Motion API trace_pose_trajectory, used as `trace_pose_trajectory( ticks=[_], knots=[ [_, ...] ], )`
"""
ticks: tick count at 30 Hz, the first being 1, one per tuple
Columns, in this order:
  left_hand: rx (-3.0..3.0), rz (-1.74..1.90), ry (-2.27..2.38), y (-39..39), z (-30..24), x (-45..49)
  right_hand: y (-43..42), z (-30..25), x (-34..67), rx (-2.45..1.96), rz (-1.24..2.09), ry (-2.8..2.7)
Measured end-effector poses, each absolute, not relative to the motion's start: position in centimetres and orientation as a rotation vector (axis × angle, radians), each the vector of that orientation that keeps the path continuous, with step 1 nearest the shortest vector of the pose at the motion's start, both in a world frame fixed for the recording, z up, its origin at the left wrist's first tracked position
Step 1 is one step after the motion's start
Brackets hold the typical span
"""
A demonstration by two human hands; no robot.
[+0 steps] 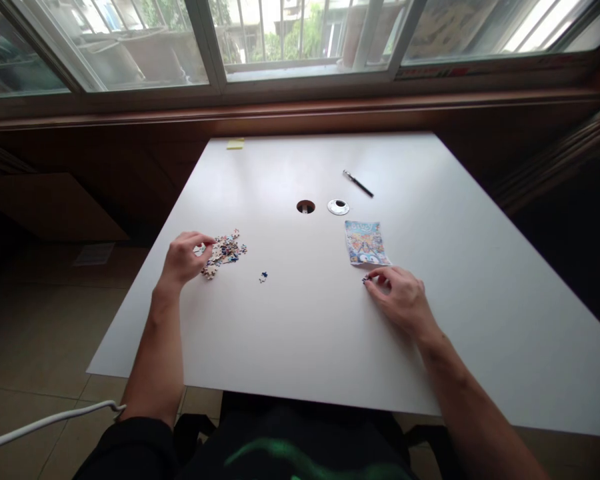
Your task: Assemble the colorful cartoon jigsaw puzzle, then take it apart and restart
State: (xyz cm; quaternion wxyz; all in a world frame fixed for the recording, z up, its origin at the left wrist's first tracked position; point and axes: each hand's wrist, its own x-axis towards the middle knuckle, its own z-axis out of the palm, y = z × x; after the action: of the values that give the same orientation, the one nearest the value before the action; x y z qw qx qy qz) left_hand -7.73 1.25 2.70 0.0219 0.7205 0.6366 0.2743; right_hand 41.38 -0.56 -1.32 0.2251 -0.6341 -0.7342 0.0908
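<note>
At the far left, a white cable [50,420] runs in from the edge of the view and ends at your left forearm, over the tiled floor [25,340]. Next comes your left hand [183,257], above the left side of the white table [290,333]. Its fingers are curled, with the thumb and forefinger tips close together at the edge of the puzzle pile [229,250]; you can't tell from here whether a piece sits between them. The pile is a loose heap, some pieces pale side up, others coloured. Behind it, by the table's far edge, lies a yellow note [235,143]. Just right of the pile you have a couple of loose pieces [263,277], blue and white. Further right are a round hole [305,207] in the tabletop, a metal ring [336,211] just beside it, and a dark pen [359,184] lying aslant. Nearer you lies a colourful picture sheet [365,241]. Just below it, your right hand [404,297] pinches a small dark puzzle piece [366,279] between thumb and forefinger, low over the table.
</note>
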Motion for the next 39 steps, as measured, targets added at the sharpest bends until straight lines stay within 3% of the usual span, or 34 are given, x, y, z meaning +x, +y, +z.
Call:
trace_pose_trajectory(
  ticks=[5, 10, 16, 23, 39],
  knots=[
    [2.072, 0.455, 1.838, -0.1, 3.9, -9.8, -0.5, -1.5, 41.3, -1.741, 0.265, -2.020],
    [1.908, 0.367, 1.735, -0.3, 3.7, -9.6, -0.4, -1.5, 41.3, -1.721, 0.261, -2.018],
    [1.876, 0.494, 1.777, -0.1, 3.1, -10.2, -0.4, -1.5, 41.3, -1.726, 0.258, -2.021],
    [1.478, 1.013, 1.596, 0.1, 3.3, -8.3, -0.4, -1.5, 41.3, -1.727, 0.271, -2.017],
    [1.463, 0.974, 1.295, 0.2, 2.8, -4.1, -0.7, -1.0, 40.6, -1.520, 0.167, -2.012]
  ],
)
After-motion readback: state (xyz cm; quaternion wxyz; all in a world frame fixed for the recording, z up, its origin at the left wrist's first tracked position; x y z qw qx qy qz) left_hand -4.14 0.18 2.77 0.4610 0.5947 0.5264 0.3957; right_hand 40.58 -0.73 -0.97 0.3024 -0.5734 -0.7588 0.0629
